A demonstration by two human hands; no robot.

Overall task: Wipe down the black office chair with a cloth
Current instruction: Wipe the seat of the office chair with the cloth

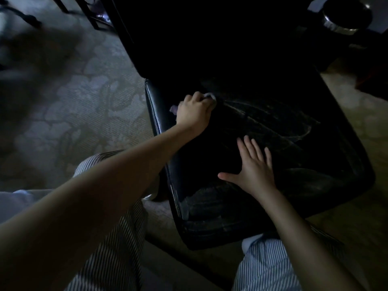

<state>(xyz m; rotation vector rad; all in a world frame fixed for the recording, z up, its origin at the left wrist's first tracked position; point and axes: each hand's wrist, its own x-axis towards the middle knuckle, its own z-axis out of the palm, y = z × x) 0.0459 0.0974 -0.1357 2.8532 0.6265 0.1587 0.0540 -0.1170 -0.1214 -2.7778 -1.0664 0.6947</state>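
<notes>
The black office chair [315,164] fills the middle and right of the dim view, its glossy seat showing faint wipe streaks. My left hand [194,111] is closed around a pale cloth [210,95] and presses it on the seat near the far left edge, close to the backrest. Only small bits of cloth show beside the fingers. My right hand [255,168] lies flat on the seat nearer the front, fingers spread, holding nothing.
A patterned carpet [73,106] covers the floor on the left. Dark furniture legs [88,13] stand at the top left. A round metal-rimmed object [346,16] sits at the top right. My striped trouser legs [270,267] flank the seat's front.
</notes>
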